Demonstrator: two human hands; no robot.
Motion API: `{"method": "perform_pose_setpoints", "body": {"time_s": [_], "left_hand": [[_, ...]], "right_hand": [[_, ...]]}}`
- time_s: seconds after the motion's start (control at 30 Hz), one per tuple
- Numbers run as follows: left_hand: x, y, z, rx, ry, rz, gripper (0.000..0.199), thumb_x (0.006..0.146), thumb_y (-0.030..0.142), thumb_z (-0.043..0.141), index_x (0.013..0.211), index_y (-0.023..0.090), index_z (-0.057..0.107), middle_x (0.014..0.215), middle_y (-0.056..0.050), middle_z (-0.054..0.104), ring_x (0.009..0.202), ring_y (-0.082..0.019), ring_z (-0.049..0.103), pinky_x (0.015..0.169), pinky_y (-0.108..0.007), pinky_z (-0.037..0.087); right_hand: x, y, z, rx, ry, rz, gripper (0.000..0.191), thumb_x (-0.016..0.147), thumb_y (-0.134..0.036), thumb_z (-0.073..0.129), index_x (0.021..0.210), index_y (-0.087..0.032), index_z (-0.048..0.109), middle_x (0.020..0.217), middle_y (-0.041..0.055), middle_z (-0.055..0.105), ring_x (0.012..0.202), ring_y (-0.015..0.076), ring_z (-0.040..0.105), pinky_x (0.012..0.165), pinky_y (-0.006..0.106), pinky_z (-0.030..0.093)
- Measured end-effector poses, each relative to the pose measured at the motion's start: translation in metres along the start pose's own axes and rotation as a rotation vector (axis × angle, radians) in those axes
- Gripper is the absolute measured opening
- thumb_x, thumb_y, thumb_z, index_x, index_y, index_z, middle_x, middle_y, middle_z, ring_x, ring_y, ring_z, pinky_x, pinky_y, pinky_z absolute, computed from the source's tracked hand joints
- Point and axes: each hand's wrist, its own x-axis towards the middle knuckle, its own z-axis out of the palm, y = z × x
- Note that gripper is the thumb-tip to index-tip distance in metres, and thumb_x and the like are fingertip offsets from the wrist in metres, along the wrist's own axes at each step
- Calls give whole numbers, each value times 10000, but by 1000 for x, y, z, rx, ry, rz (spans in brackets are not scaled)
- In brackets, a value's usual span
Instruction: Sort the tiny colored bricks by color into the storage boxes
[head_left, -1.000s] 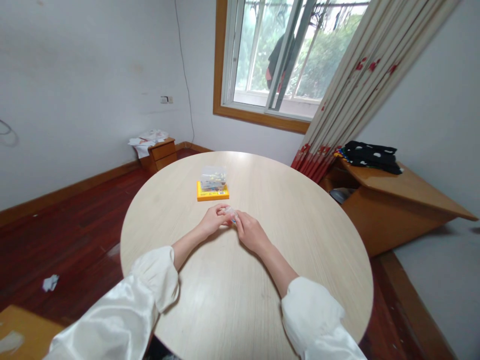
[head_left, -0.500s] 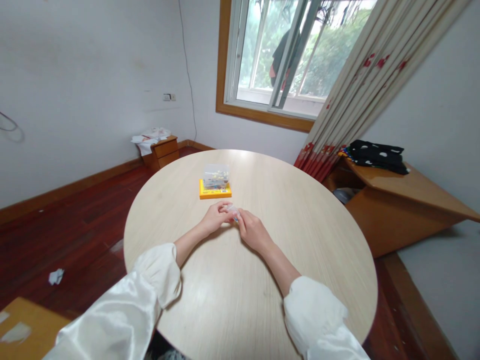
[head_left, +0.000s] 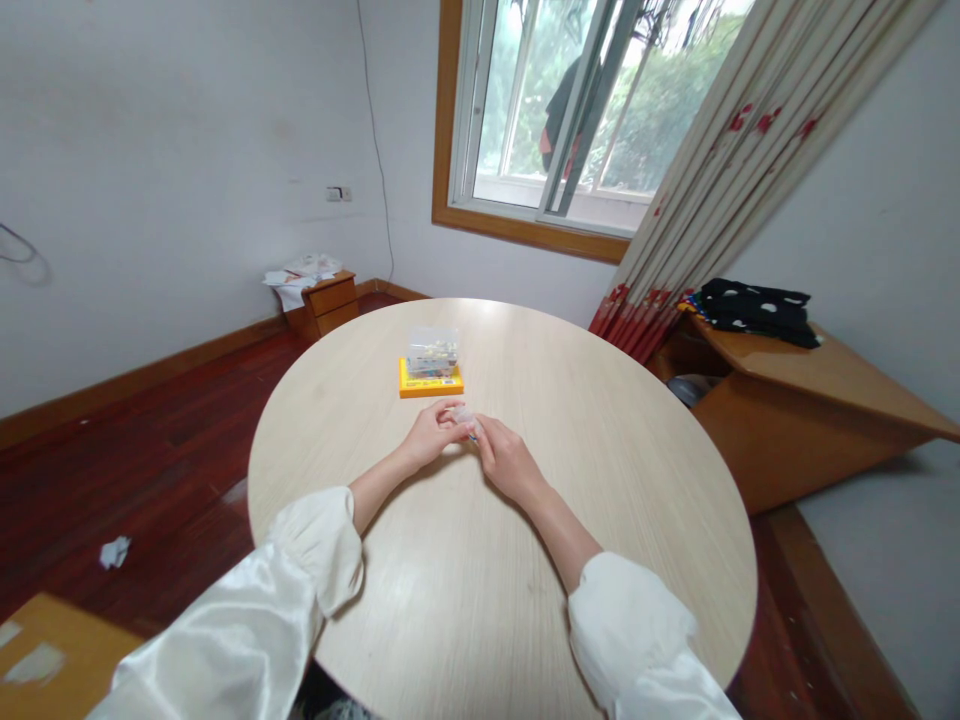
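Between my two hands is a small clear plastic piece (head_left: 464, 415), with a bit of blue showing at its lower edge; its exact kind is too small to make out. My left hand (head_left: 435, 437) grips it from the left, fingers curled. From the right, my right hand (head_left: 507, 457) pinches its other side, thumb and fingers closed. Just beyond my hands lies a flat yellow-orange box (head_left: 431, 391). On top of that box stands a clear plastic case (head_left: 433, 345) with small yellowish and white pieces inside.
The round pale wooden table (head_left: 600, 450) carries these things. A tilted wooden cabinet (head_left: 802, 430) with black cloth (head_left: 757, 312) leans at the right. Behind the table at left stands a small drawer unit (head_left: 330, 302) with papers. A window (head_left: 570, 120) and curtain (head_left: 720, 170) are behind.
Almost nothing differs. Both hands keep hold of the clear piece in the same place, with only a slight shift of the fingers and the piece.
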Motion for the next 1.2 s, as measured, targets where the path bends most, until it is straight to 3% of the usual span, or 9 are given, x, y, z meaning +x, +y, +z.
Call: {"method": "perform_pose_setpoints", "body": {"time_s": [0.57, 0.83, 0.97, 1.2], "left_hand": [[0, 3, 0, 3, -12, 65, 618, 567, 315, 797, 1089, 102, 544, 934, -97, 678, 847, -188, 639, 838, -385, 503], [-7, 12, 2, 2, -224, 80, 727, 609, 211, 773, 1270, 109, 489, 1189, -169, 593, 1029, -217, 591, 916, -372, 454], [-4, 12, -4, 78, -213, 119, 691, 626, 151, 730, 1276, 121, 497, 1242, -168, 559, 1021, -206, 582, 889, -349, 461], [-3, 7, -7, 239, -204, 212, 627, 646, 85, 659, 1257, 119, 521, 1258, -166, 545, 978, -194, 588, 875, -351, 460]], "right_hand": [[1, 12, 10, -90, 61, -46, 373, 932, -227, 275, 1222, -126, 486, 1112, 176, 632, 1016, 244, 616, 872, 436, 518], [1, 31, -2, 108, 271, 187, 352, 942, -336, 247, 1110, -166, 506, 841, 93, 652, 694, 172, 643, 607, 332, 575], [1, 28, 0, 274, 320, 250, 364, 938, -392, 262, 1077, -170, 514, 872, 87, 631, 718, 155, 634, 566, 297, 582], [0, 32, 1, 320, 369, 312, 377, 933, -423, 272, 1039, -169, 530, 899, 87, 614, 742, 151, 618, 583, 297, 590]]}}
